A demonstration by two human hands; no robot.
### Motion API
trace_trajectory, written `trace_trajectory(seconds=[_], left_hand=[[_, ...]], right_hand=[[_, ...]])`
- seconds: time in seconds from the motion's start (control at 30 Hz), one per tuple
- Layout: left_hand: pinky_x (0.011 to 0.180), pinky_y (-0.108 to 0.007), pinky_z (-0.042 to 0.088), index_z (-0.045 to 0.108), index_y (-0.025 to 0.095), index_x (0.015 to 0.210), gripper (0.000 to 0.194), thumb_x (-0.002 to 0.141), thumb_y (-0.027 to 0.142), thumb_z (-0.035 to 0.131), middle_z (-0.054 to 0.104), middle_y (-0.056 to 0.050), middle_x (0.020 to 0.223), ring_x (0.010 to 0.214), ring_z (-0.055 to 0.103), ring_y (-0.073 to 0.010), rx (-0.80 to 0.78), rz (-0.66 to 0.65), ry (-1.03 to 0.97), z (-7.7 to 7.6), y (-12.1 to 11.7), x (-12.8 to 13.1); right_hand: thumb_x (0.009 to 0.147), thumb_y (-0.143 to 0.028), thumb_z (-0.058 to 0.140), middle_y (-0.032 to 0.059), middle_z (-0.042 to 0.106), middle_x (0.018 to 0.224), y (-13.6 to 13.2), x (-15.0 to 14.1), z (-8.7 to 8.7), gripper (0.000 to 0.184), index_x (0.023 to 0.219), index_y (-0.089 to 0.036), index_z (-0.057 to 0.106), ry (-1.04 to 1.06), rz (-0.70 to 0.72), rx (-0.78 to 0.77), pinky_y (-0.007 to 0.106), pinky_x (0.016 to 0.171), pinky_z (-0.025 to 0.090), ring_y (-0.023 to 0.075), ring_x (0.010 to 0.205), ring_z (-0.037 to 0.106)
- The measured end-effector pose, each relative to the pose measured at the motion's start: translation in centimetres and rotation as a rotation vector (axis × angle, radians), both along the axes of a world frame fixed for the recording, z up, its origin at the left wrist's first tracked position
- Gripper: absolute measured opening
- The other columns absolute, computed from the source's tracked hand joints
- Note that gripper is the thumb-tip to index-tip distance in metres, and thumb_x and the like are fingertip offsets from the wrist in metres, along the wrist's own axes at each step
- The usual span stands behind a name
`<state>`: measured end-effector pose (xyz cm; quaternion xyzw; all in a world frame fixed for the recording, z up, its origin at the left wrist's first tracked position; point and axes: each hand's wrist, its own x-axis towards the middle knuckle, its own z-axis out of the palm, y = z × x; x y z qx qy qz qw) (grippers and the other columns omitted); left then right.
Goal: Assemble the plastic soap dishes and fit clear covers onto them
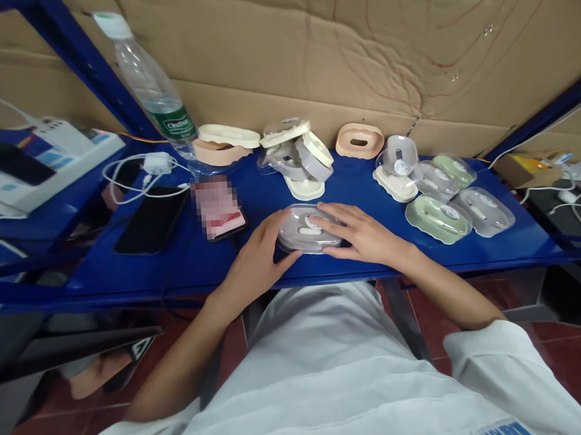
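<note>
A grey soap dish with a clear lid [298, 222] lies on the blue table in front of me. My left hand [258, 252] grips its left end, thumb along the near edge and fingers along the far edge. From the right, my right hand [365, 236] holds the same dish, with one finger lying on a round sticker on the lid. Further right are several lidded dishes, among them a green one [437, 220] and a grey one [484, 212]. Behind my hands, cream and grey dish parts [311, 157] are piled loosely.
A peach part [359, 141] leans by the cardboard wall [261, 55]. Left of my hands lie a black phone [150, 219], a partly blurred pink item [217, 205] and a white charger [158, 163]. A water bottle [149, 82] stands behind them. Blue frame posts edge both sides.
</note>
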<state>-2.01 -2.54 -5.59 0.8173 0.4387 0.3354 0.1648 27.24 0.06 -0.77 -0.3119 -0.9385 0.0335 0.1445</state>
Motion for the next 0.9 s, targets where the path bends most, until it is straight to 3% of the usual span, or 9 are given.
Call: trace_trajectory(seconds=[0.2, 0.5, 0.9], left_hand=[[0.129, -0.053, 0.045, 0.034, 0.028, 0.172, 0.077, 0.104, 0.039, 0.069, 0.046, -0.016, 0.170, 0.158, 0.048, -0.0343, -0.006, -0.013, 0.047, -0.2, 0.2, 0.0], [0.126, -0.051, 0.049, 0.038, 0.027, 0.169, 0.070, 0.107, 0.041, 0.066, 0.053, -0.014, 0.166, 0.153, 0.054, -0.0322, -0.027, -0.017, 0.055, 0.3, -0.1, 0.1], [0.125, -0.051, 0.049, 0.040, 0.026, 0.168, 0.067, 0.107, 0.043, 0.062, 0.052, -0.014, 0.167, 0.155, 0.053, -0.0326, -0.055, -0.013, 0.078, 0.5, 0.0, 0.1]], right_hand=[[0.110, -0.051, 0.062, 0.0151, 0.044, 0.176, -0.3, -0.5, 0.4, 0.062, 0.166, -0.026, 0.053, 0.013, 0.016, -0.028, 0.062, 0.129, 0.042, 0.0366, 0.159, 0.045], [0.110, -0.050, 0.060, 0.0162, 0.043, 0.175, 0.0, 0.6, -0.8, 0.063, 0.168, -0.027, 0.050, 0.132, -0.051, -0.031, 0.062, 0.131, 0.040, 0.0348, 0.162, 0.043], [0.106, -0.060, 0.065, 0.0073, 0.042, 0.178, 0.1, 1.0, -0.8, 0.069, 0.168, -0.037, 0.049, 0.124, -0.122, -0.136, 0.058, 0.131, 0.043, 0.0341, 0.162, 0.044]])
